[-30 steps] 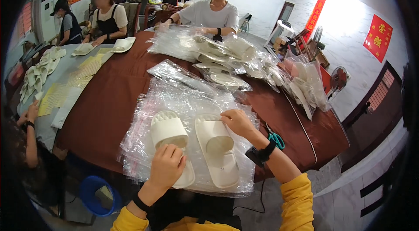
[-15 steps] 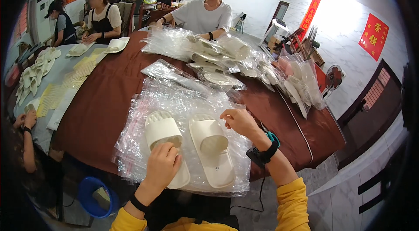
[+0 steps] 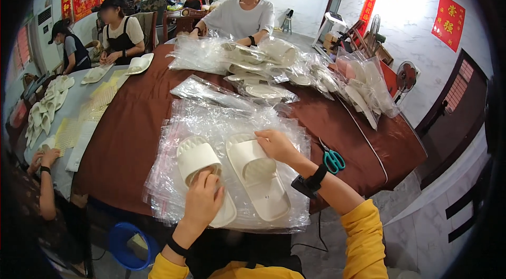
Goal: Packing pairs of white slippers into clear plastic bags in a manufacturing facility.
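A: How were the hands placed?

B: The left hand (image 3: 203, 197) was laid half-curled on the left slipper (image 3: 203, 176), fingers tucked into its strap opening. The right hand (image 3: 276, 144) was loosely closed at the top edge of the right slipper (image 3: 258, 173).

A: What had changed?

B: Little: since a second earlier, both slippers had been kept side by side on the bags (image 3: 226, 121), with the hands shifted only slightly. The pair seemed lined up for bagging. The scissors (image 3: 333, 160) were left untouched just beyond the right wrist.
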The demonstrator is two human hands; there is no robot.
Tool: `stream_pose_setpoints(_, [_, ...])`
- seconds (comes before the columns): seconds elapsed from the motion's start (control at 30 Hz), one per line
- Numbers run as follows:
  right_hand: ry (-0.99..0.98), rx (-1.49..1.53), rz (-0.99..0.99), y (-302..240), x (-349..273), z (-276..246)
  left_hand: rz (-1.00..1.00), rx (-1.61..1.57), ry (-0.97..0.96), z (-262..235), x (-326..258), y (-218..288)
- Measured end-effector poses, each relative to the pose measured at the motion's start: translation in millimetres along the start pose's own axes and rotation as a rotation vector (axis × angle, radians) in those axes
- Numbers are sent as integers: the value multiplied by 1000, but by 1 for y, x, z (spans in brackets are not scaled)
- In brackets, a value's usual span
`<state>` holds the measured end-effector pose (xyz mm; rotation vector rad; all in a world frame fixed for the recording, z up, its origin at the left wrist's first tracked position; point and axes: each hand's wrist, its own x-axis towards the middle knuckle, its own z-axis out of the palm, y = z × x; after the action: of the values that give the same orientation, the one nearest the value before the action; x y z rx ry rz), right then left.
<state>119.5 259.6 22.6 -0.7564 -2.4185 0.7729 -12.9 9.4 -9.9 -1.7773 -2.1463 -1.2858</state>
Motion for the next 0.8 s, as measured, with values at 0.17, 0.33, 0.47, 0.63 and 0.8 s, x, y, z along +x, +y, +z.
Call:
stream_pose_setpoints(0.17, [-2, 2, -147, -48, 7, -13, 60, 48, -59, -1, 3, -5])
stream_pose_setpoints(0.33, [-255, 530, -19, -85, 33, -1, 36, 133, -222, -5, 16, -1])
stream_pose_setpoints(0.47, [-341, 349, -130, -89, 59, 43, 141, 167, -212, 2, 17, -13])
stream_pose_setpoints(0.63, [-484, 225, -89, -99, 67, 69, 174, 155, -206, 4, 17, -11])
stream_pose_setpoints(0.8, [-483, 333, -120, -99, 69, 74, 145, 131, -233, 4, 15, -14])
